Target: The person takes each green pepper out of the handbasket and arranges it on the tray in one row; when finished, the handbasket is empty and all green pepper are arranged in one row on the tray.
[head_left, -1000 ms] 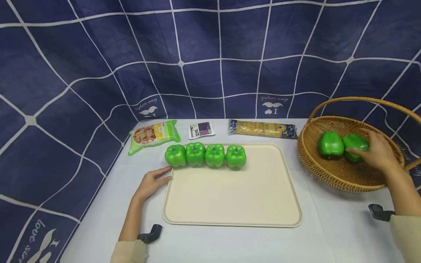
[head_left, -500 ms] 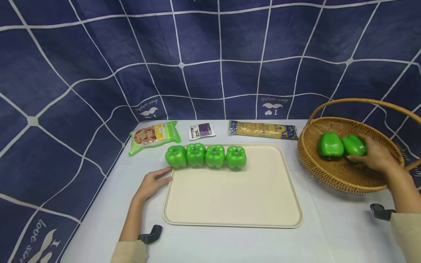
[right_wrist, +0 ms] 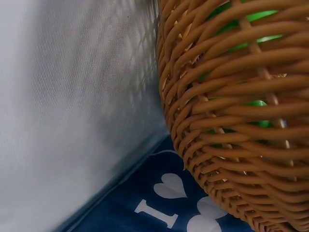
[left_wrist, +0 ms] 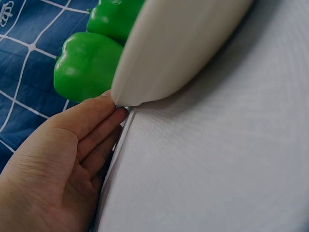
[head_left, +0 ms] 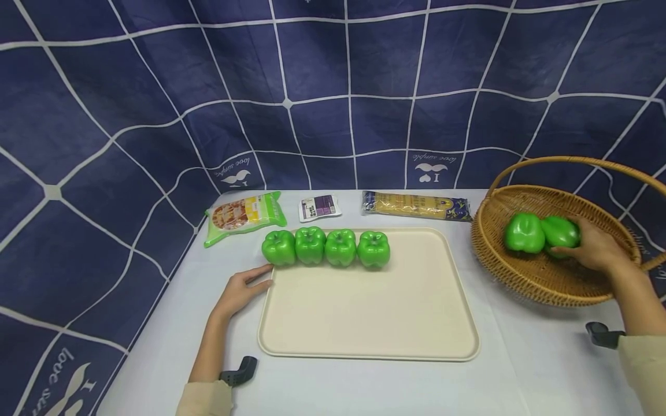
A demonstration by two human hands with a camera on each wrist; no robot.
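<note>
One glossy, rounded green bell pepper [head_left: 562, 231] lies directly left of the right hand [head_left: 598, 247] gripping it, inside the brown wicker basket [head_left: 512, 283].

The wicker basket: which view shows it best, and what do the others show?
The head view: the basket shows its open bowl, most of its handle and two green peppers inside. The right wrist view shows only outer weave, close up; the left wrist view, none.
</note>
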